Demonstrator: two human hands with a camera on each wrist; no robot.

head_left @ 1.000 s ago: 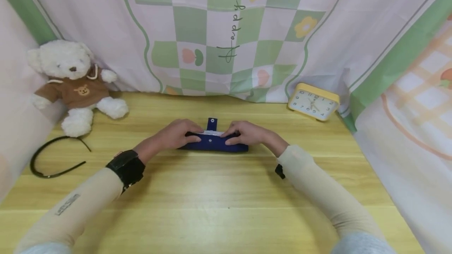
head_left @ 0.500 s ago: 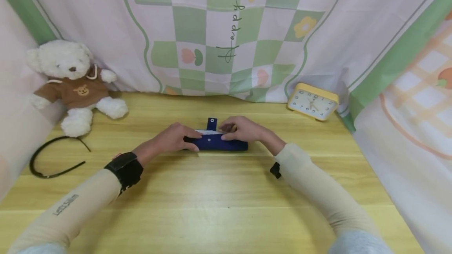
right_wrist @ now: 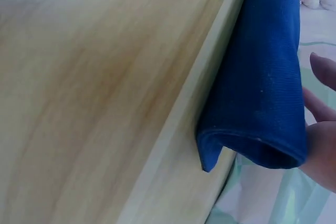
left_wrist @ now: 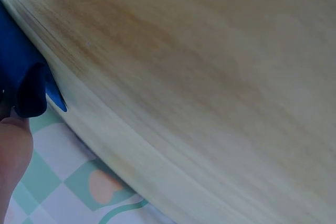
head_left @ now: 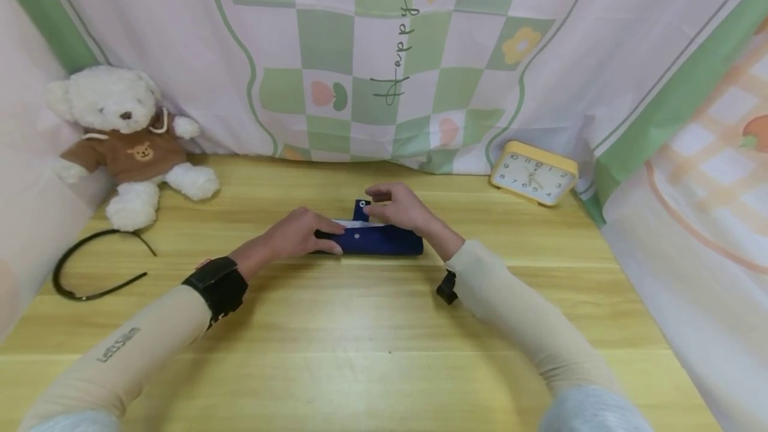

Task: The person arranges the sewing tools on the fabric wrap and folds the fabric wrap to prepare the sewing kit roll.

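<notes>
A dark-blue soft case (head_left: 387,241), rolled into a tube, lies on the table with a snap stud on its front. From its back edge a narrow snap strap (head_left: 361,209) points away from me, with a white strip showing between. My left hand (head_left: 299,235) holds the case's left end, thumb in front and fingers over the top. Thumb and fingers of my right hand (head_left: 401,208) are parted at the strap's right side; whether they touch it I cannot tell. In the right wrist view the blue roll (right_wrist: 257,82) shows its hollow end, my right hand (right_wrist: 323,129) beside it.
On the wooden table (head_left: 360,352), a white teddy bear (head_left: 141,149) in a brown top sits at back left. A black headband (head_left: 99,295) lies before it. A yellow alarm clock (head_left: 534,173) stands at back right. A checked curtain (head_left: 384,52) hangs behind.
My right hand has let go of the case's right part, risen and moved left and away to the snap strap. My left hand stays on the left end, shifted only slightly.
</notes>
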